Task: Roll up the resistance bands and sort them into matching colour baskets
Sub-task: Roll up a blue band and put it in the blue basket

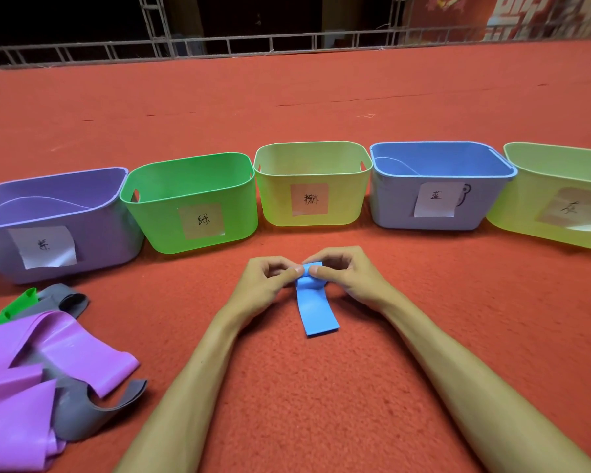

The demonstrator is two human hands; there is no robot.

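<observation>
While the roll is this small, what matters most is making it tight and square. The left hand (pixel 267 279) and the right hand (pixel 345 276) sit close together low over the red carpet (pixel 304 397), each with thumb and fingertips pinched on the curled far end of the blue band (pixel 317 310), one at either edge. The rest of the band lies flat on the carpet and points back toward the person. I judge the rolling to be near its start, with most of the length not yet taken in. To do it well, both hands should turn the curl toward the body by equal amounts, so the edges stack flush and the coil does not cone out to one side (a thin, rubbery strip like this will probably spring open if the pinch slackens). Pressing the coil lightly onto the carpet while turning would help the tail feed in straight. Once the tail is wound in, one hand should clamp the coil closed for the carry to the blue basket (pixel 396 206), which stands just beyond the right hand, beside a yellow-green basket (pixel 277 206). Purple bands (pixel 65 346), grey bands (pixel 82 414) and a green band (pixel 17 305) lie heaped well off to the left, unrolled.
</observation>
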